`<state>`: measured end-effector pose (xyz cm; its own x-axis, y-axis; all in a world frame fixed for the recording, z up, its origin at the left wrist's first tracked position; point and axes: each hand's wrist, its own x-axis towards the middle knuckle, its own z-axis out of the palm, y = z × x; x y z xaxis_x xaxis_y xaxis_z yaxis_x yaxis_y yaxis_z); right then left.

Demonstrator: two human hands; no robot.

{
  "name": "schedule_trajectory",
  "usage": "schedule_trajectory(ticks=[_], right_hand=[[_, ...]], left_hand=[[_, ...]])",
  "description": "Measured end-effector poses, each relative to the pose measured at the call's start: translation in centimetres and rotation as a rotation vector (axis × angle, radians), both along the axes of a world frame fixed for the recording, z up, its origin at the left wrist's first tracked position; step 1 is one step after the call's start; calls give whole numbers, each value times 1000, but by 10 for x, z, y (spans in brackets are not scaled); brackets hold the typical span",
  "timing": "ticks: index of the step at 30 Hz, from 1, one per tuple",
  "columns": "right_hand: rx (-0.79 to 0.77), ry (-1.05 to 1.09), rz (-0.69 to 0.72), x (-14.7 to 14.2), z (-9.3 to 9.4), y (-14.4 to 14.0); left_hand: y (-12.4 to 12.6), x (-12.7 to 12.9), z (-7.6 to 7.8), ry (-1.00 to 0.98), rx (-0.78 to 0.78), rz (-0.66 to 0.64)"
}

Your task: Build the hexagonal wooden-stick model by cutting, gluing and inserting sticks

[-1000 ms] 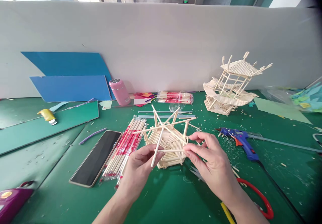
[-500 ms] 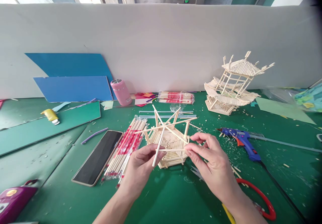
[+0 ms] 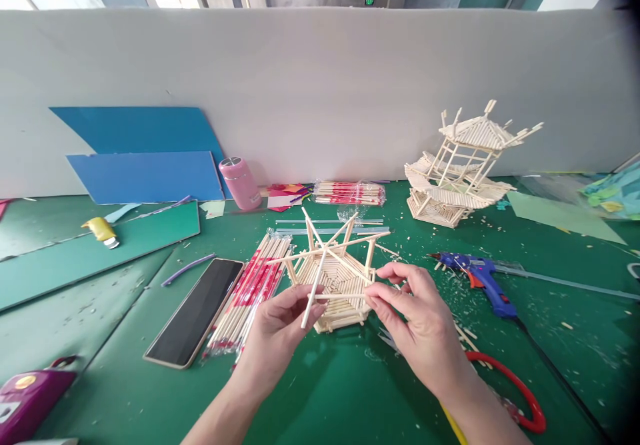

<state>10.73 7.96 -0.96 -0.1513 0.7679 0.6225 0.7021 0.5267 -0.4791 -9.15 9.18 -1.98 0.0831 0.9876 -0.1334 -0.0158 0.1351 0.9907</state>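
A wooden-stick model (image 3: 336,281) stands in front of me, with a many-sided stick base, short posts and long sticks crossing at the top. Across its near side lies a short wooden stick (image 3: 341,296), level between my hands. My left hand (image 3: 285,325) pinches its left end, close to a long sloping stick (image 3: 313,290) of the model. The right end is between the thumb and forefinger of my right hand (image 3: 413,318), beside the model's right post. Fingertips partly cover both ends, so whether they touch the frame is hard to tell.
A blue glue gun (image 3: 483,278) lies right, its cord running forward. Red-handled scissors (image 3: 533,392) sit partly under my right forearm. Left are packed sticks (image 3: 255,292) and a phone (image 3: 197,312). Behind stand a pink bottle (image 3: 241,183) and a stick pagoda (image 3: 463,165).
Almost nothing differs. Both hands keep hold of the short stick in the same place, and the whole view has shifted very slightly.
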Motion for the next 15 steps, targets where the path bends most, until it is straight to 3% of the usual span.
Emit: schedule_trajectory(ticks=[3, 5, 7, 9, 12, 15], right_hand=[[-1, 16, 3, 0, -1, 0], [-8, 26, 1, -1, -1, 0], [-16, 39, 2, -1, -1, 0], [-31, 55, 2, -1, -1, 0], [-58, 71, 2, -1, -1, 0], [-65, 86, 1, -1, -1, -1]], left_hand=[[-7, -10, 7, 63, 23, -43], [-12, -18, 13, 174, 85, 7], [-15, -23, 22, 312, 263, 127], [-17, -21, 33, 483, 555, 177], [-16, -3, 49, 787, 972, -20], [-12, 23, 56, 1075, 1082, -186]])
